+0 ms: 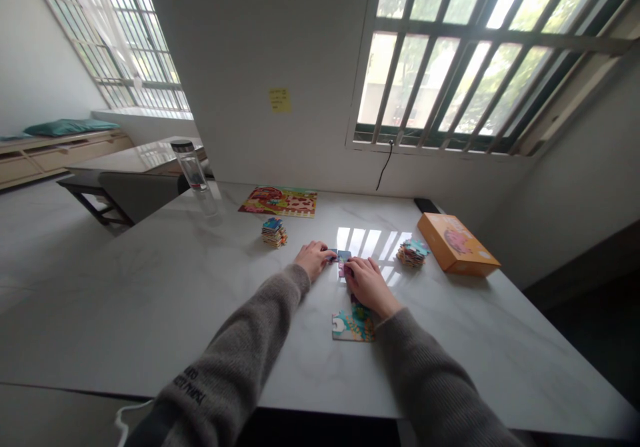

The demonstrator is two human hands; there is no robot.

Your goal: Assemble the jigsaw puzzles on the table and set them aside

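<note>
My left hand (313,259) pinches a small dark blue puzzle piece (332,255) at its fingertips. Just right of it, my right hand (369,281) has its fingers closed at the edge of a purple-and-blue puzzle piece (343,260) lying on the table. The two pieces are side by side; I cannot tell whether they interlock. Below my right hand lies a joined group of teal and orange puzzle pieces (354,327), partly hidden by that hand and wrist. One stack of puzzle pieces (274,233) stands left of my hands, another stack (413,252) to their right.
A colourful farm picture sheet (280,201) lies near the wall. An orange box (457,243) stands at the right, with a black object (426,205) behind it. A glass bottle (191,167) is at the far left of the white table (200,313).
</note>
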